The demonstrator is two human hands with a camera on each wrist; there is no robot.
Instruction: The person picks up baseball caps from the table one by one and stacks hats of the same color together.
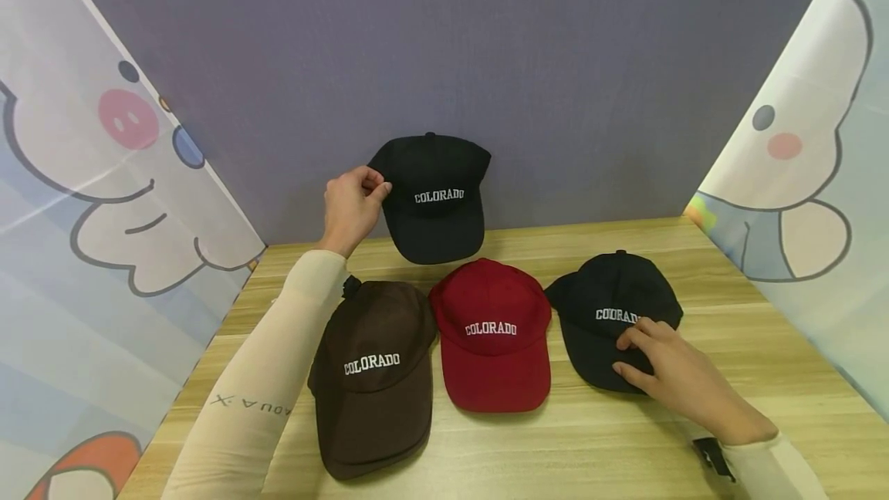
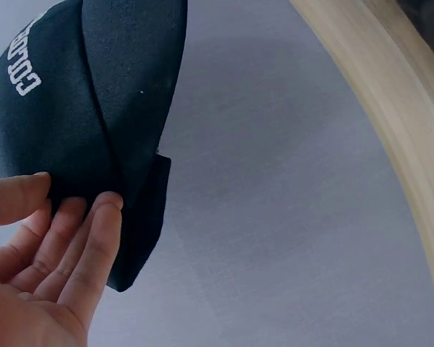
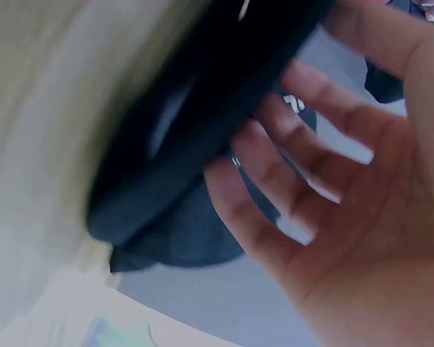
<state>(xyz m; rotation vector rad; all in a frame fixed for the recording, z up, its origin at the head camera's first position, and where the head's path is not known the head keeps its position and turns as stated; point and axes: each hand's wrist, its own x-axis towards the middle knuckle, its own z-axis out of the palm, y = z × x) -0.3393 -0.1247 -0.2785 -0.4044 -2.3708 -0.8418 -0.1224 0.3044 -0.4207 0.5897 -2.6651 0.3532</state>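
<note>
A black baseball cap [image 1: 437, 164] with white COLORADO lettering stands upright in front of the grey back panel, its brim pointing down. My left hand [image 1: 353, 207] pinches this cap's left side between thumb and fingers; the left wrist view shows the fingertips [image 2: 110, 201] at the fabric edge. On the right, another black COLORADO cap [image 1: 611, 288] lies on the table. My right hand [image 1: 677, 373] is over its brim with loosely bent fingers, covering the last letters. The right wrist view shows those fingers [image 3: 267, 166] against the blurred black cap [image 3: 181, 152].
A dark brown COLORADO cap [image 1: 375, 407] lies at the left beside a red COLORADO cap [image 1: 495, 361], brims toward me. The wood-grain table [image 1: 528, 457] ends at the grey panel [image 1: 590, 83]. Cartoon-printed sheets [image 1: 62, 268] flank both sides.
</note>
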